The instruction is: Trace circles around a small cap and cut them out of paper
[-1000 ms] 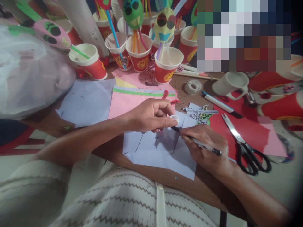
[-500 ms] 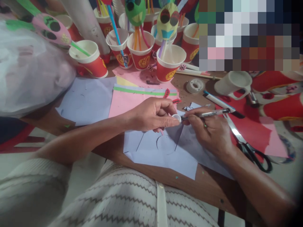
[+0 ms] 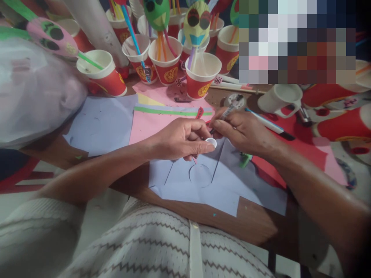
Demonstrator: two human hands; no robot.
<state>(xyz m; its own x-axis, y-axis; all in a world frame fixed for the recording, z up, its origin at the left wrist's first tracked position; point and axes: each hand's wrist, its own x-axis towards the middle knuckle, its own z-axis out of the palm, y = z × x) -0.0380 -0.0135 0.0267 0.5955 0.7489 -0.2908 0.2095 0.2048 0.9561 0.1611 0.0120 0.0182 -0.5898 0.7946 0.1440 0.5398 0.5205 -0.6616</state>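
Observation:
Between thumb and fingers, my left hand pinches a small round white cap, its rim tilted up toward me. My right hand is closed around a slim pen, whose dark tip points down near the far side of the cap, apparently apart from it. Below both hands lies pale bluish paper with a drawn circle and dark slanted lines. Pink paper with a green strip lies beyond my left hand. The scissors are hidden behind my right arm.
Red-and-white paper cups holding decorated spoons stand along the back. A plastic bag bulges at left. To the right are a white mug, a marker, red paper and a tape roll partly behind the pen.
My right hand has moved left and away from me, swinging the pen steeper and its tip off the cap. My left hand still holds the cap. The view has shifted slightly.

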